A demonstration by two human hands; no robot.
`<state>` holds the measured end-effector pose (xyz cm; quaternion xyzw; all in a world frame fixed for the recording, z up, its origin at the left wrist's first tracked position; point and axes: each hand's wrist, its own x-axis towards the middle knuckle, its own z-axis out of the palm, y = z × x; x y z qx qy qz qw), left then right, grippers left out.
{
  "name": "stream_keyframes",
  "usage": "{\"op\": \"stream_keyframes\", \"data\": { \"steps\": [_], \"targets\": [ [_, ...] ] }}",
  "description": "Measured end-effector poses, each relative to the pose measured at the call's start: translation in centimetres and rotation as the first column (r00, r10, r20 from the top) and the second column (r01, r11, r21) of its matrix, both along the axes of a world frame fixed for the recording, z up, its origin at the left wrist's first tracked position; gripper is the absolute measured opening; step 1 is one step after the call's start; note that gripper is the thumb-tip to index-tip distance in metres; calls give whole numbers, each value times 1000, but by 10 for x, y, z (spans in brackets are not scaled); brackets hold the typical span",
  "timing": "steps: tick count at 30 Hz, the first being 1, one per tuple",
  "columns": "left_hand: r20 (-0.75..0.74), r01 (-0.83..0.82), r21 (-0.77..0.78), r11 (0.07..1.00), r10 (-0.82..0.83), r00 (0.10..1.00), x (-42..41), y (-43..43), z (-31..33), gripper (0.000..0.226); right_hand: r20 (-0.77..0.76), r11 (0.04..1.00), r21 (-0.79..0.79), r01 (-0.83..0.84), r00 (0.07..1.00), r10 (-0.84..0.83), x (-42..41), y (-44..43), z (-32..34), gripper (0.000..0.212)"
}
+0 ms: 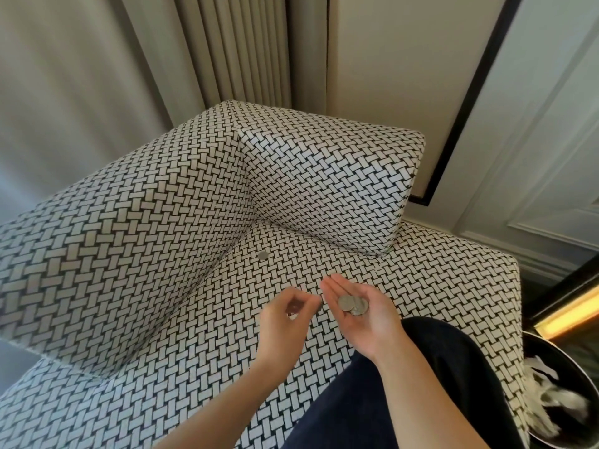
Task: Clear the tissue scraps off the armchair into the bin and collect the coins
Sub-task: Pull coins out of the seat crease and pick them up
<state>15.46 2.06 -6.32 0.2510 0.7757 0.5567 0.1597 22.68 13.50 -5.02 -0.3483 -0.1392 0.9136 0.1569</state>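
Silver coins (pixel 353 306) lie in your right hand (pixel 371 324), palm up and loosely cupped, not clenched. Your left hand (pixel 288 311) is just beside it with fingers curled; can't tell if it pinches anything. One loose coin (pixel 263 255) sits on the armchair (pixel 146 222) seat, beyond and left of the right hand. Reach with the left, pinch its edge, and keep the right level. The bin (pixel 570 361) with tissue scraps (pixel 564 400) is to the right of that hand. No readable writing.
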Motion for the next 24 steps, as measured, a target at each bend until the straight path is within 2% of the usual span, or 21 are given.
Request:
{"op": "stream_keyframes", "data": {
  "steps": [4,6,10,14,16,19,22,24],
  "targets": [
    [-19,164,53,985,-163,986,7,23,30,21,-18,996,-48,-72,997,71,0,0,-3,39],
    [25,212,49,976,-213,977,6,31,25,14,-22,994,-77,-82,996,81,-1,1,-5,41],
    [-115,120,-93,988,-130,985,3,37,-5,6,36,991,-31,-131,991,132,-2,2,-8,37],
    [-169,50,-42,998,-57,984,0,34,-11,11,49,993,-74,-93,994,96,-5,2,-9,33],
    [-123,36,-31,999,-39,992,-12,33,-14,14,46,992,-110,-54,997,59,-7,2,-8,31],
    [25,-79,-31,996,80,996,-43,29,-24,23,34,991,-125,-48,998,52,-8,2,-5,35],
    [80,-158,-274,949,186,979,-74,30,-44,36,35,989,-142,-32,999,37,-9,3,-3,36],
    [48,-109,-523,845,157,986,-93,33,-58,53,44,989,-146,-20,999,27,-10,3,-4,36]
  ]
}}
